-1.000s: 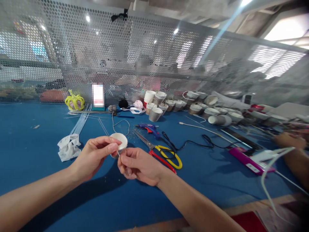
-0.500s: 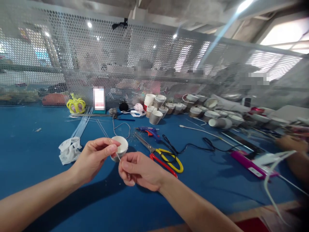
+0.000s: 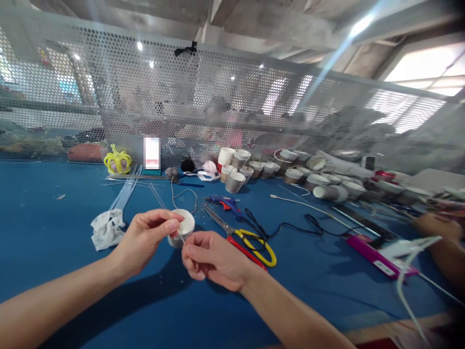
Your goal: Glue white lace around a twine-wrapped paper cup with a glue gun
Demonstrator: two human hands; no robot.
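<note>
Pinching a thin pale strand [image 3: 180, 236] (its ends lost to me), the left hand [image 3: 147, 237] and right hand [image 3: 216, 259] hover before a partly hidden white-lined cup [image 3: 187, 223].

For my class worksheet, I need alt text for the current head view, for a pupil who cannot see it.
A person's left hand and right hand pinch a thin pale strand above a blue table, with a small cup just beyond. Scissors and a glue gun lie nearby; more cups cluster farther back.
</note>
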